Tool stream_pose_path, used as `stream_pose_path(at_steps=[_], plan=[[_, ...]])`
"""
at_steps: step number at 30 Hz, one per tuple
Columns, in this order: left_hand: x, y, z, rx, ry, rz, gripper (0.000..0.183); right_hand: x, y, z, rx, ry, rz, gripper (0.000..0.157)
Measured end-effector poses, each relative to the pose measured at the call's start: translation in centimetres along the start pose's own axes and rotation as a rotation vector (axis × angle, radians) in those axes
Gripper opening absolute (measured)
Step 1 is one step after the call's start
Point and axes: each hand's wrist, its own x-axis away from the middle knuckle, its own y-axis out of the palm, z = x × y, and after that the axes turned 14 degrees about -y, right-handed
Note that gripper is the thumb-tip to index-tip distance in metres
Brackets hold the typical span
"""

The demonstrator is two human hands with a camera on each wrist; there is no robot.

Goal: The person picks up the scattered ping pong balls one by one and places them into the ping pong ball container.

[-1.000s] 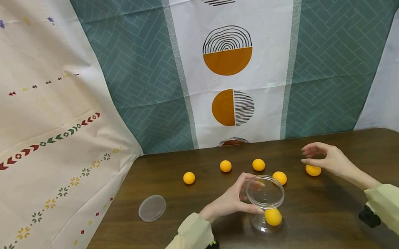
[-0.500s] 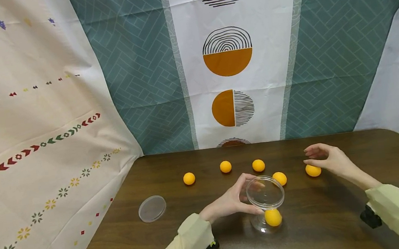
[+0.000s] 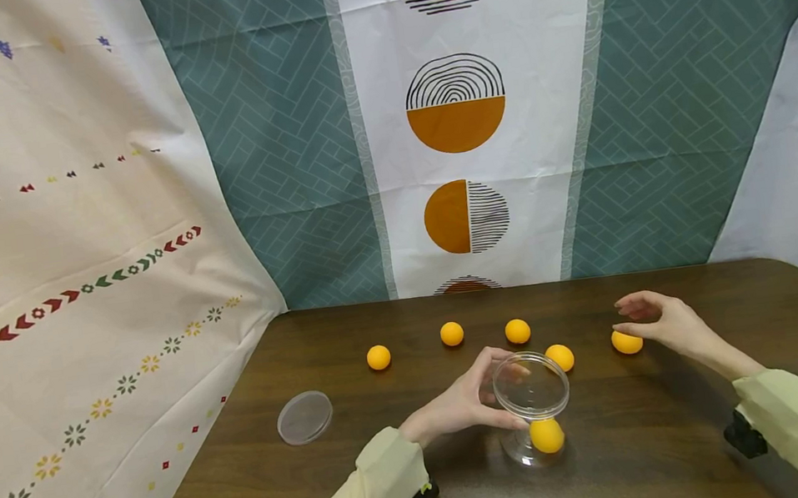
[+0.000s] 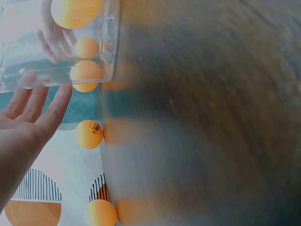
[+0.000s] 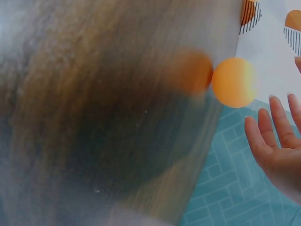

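Observation:
A clear round plastic jar (image 3: 523, 453) without its lid stands on the table, an orange ping-pong ball (image 3: 547, 435) at its bottom. My left hand (image 3: 464, 400) holds the jar from its left side, thumb in front and fingers around the back; in the left wrist view the fingers (image 4: 59, 106) lie against the wall. Over another orange ball (image 3: 626, 341) at the right, my right hand (image 3: 669, 323) hovers with loosely bent fingers and nothing in them. In the right wrist view that hand (image 5: 282, 146) is apart from the nearby ball (image 5: 233, 83).
Several more balls lie in a curved row behind the jar, from the left ball (image 3: 379, 358) to one close behind the jar (image 3: 561, 358). A clear round lid (image 3: 304, 418) lies flat at the left on the brown table (image 3: 623, 455). Patterned cloths (image 3: 263, 132) hang behind and left.
My right hand has shifted slightly right and lower, over the right-hand ball. The left hand and the jar have stayed in place.

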Motion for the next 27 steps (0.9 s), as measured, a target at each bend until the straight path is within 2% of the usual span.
stream_pose_path(at_steps=[14, 20, 27], plan=[[0.0, 0.0, -0.1, 0.001, 0.012, -0.002, 0.064, 0.1, 0.2, 0.9, 0.003, 0.059, -0.055, 0.047], [-0.5, -0.1, -1.1, -0.01, 0.019, 0.005, 0.064, 0.1, 0.5, 1.0, -0.004, 0.051, -0.067, 0.046], [-0.1, -0.1, -0.2, -0.007, 0.001, 0.0, 0.064, 0.0, 0.5, 1.4, -0.006, 0.045, -0.077, 0.047]])
